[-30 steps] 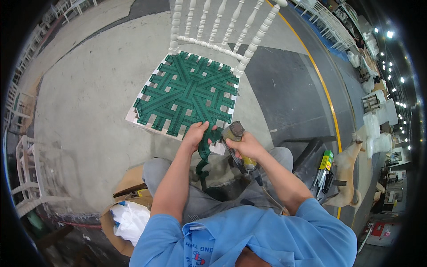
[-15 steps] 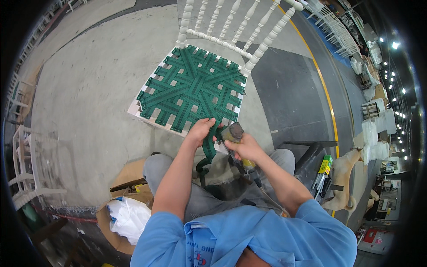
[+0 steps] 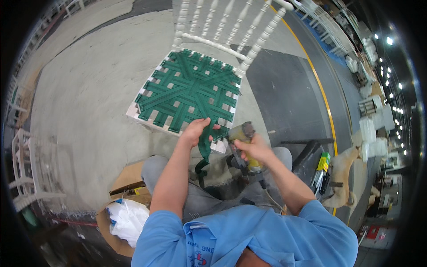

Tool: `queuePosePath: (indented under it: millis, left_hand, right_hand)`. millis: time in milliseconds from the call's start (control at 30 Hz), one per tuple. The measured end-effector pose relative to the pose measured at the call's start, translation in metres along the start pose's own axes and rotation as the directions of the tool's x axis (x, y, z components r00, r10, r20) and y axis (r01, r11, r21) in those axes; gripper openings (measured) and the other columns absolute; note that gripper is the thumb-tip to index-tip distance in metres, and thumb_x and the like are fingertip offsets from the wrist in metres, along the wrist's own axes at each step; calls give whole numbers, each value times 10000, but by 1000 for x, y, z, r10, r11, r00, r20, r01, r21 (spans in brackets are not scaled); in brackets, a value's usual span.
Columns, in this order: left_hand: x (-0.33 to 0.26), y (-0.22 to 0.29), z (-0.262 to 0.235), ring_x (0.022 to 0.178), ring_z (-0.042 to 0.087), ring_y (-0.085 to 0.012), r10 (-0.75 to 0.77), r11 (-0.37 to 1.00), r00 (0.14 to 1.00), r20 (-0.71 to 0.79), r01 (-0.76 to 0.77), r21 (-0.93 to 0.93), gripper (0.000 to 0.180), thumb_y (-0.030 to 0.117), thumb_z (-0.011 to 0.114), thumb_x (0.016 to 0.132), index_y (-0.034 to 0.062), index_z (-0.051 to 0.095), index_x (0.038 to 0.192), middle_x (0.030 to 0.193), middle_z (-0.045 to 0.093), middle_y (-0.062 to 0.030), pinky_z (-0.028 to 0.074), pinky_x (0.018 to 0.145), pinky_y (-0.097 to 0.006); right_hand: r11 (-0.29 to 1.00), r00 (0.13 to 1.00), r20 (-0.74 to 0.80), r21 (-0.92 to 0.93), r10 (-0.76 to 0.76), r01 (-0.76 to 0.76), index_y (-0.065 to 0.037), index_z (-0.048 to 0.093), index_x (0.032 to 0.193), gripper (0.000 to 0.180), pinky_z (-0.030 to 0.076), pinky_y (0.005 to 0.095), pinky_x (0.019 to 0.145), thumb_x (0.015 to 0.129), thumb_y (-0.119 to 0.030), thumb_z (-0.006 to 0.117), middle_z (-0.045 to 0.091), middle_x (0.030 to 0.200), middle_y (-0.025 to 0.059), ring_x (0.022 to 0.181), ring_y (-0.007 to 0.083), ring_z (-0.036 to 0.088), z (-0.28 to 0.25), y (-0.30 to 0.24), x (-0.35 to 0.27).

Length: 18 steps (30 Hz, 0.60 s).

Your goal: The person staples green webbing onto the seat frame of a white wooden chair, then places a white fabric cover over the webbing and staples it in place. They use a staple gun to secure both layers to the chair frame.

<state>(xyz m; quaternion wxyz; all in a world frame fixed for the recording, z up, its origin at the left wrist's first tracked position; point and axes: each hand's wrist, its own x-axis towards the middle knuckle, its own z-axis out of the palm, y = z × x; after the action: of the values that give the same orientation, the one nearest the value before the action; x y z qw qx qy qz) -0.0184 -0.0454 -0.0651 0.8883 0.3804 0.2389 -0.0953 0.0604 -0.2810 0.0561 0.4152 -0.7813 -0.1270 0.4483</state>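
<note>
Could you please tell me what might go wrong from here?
The left hand is close to the yellow tool in the right hand, so a slip might injure it. The green strap has a loose tail hanging below the left hand; if that grip eased, it could shift. The tool's hose trails back toward the blue shirt and might snag.

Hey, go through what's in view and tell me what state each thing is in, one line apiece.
Chair, upright
Webbing, woven across the seat, gaps between bands
Strap, held, its lower part hanging and curling
Left hand, closed on the strap
Tool, held, hose attached
Right hand, gripping the tool
Box, open
White plastic, crumpled
Lights, lit
</note>
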Motion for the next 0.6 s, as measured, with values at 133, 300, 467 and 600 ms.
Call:
queuePosePath:
  millis: [133, 300, 467, 600]
  left_hand:
    - [-10, -10, 5, 999, 688, -179, 21, 981, 1000, -5, -19, 194, 335, 263, 539, 1085, 44, 624, 1324, 1150, 746, -85, 578, 634, -336]
    - [-29, -23, 35, 781, 662, -156, 82, 823, 989, -120, 1, 569, 304, 245, 621, 1020, 5, 700, 1190, 1104, 733, -58, 570, 544, -322]
    - [-30, -42, 41, 664, 655, -171, 163, 817, 975, -154, -45, 575, 283, 189, 583, 1043, 28, 678, 1255, 1160, 717, -61, 572, 514, -325]
    - [-38, -46, 43, 655, 652, -172, 212, 832, 951, -226, -54, 553, 286, 174, 567, 1055, 33, 663, 1283, 1196, 714, -63, 572, 507, -326]
  right_hand:
    - [986, 971, -221, 122, -87, 116, -4, 650, 1113, 292, 515, 289, 533, 967, -234, 756, 674, 824, 32, 600, 120, 615, -76, 1, -69]
    - [974, 792, -599, 223, 116, 26, -43, 663, 1195, 366, 536, 308, 638, 958, -299, 772, 676, 947, 33, 717, 131, 618, -188, 59, -164]
    - [878, 742, -563, 474, 364, -71, -103, 639, 1211, 378, 541, 324, 608, 939, -319, 789, 677, 1008, 45, 706, 159, 617, -253, 168, -217]
    - [730, 768, -421, 678, 483, -87, -65, 628, 1144, 388, 550, 370, 594, 941, -356, 784, 650, 966, 63, 686, 187, 627, -247, 241, -192]
